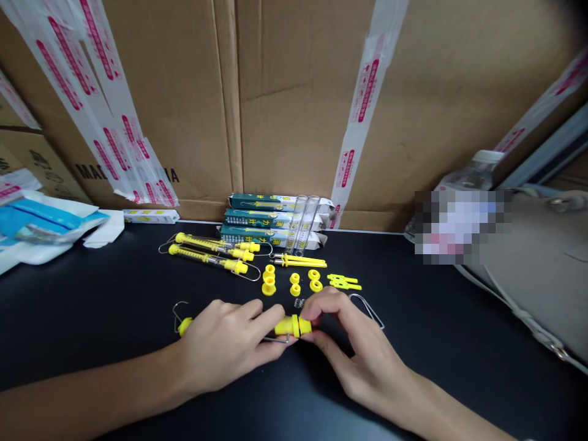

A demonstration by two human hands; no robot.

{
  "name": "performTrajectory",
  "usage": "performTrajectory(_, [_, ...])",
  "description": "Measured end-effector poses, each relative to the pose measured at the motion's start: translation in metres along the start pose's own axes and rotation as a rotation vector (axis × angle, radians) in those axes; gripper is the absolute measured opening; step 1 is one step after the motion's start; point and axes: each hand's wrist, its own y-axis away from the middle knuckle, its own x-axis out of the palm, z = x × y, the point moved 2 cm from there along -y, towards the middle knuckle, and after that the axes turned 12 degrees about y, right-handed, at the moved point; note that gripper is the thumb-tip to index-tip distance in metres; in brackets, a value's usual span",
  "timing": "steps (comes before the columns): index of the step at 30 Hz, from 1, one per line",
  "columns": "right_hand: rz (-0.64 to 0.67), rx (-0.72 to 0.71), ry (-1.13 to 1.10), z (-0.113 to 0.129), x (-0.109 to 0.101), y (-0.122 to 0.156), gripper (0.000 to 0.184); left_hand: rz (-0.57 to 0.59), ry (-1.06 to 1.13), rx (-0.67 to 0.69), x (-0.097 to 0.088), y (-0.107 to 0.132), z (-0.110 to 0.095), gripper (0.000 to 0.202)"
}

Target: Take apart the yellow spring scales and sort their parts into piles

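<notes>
My left hand (pixel 225 343) is wrapped round a yellow spring scale (pixel 285 326) lying crosswise, hiding most of its tube. A yellow end and a wire hook (pixel 177 317) stick out on the left of that hand. My right hand (pixel 349 349) pinches a yellow end cap (pixel 305 326) at the scale's right end, with a thin gap between cap and collar. A metal wire bail (pixel 278 340) runs beneath the yellow end. By the right fingertips lies a small coil spring (pixel 299 302), and behind that hand a bent wire hook (pixel 367 311).
Whole spring scales (pixel 209 260) lie at back left. Yellow collars (pixel 269 286), rings (pixel 315 285), flat pieces (pixel 344 282) and rods (pixel 303 262) lie in the middle. Clear tubes (pixel 305 226) rest on green boxes (pixel 261 236). A bottle (pixel 482 168) and bag (pixel 542 263) stand right.
</notes>
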Motion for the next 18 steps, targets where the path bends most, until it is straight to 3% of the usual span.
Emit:
performTrajectory(5, [0.015,-0.046,0.063,0.0089,-0.0052,-0.0021,0.030,0.009,0.009,-0.004,-0.0017,-0.0010,-0.0008,0.024])
performTrajectory(11, [0.114,0.128,0.014,0.0047,0.0008,-0.0008,0.010,-0.008,0.011,0.000,-0.0002,-0.0008,-0.0012,0.024])
performTrajectory(18, [0.014,0.028,0.026,0.0049,0.0028,-0.0021,0.009,-0.012,0.016,0.005,-0.0020,-0.0008,-0.0021,0.030])
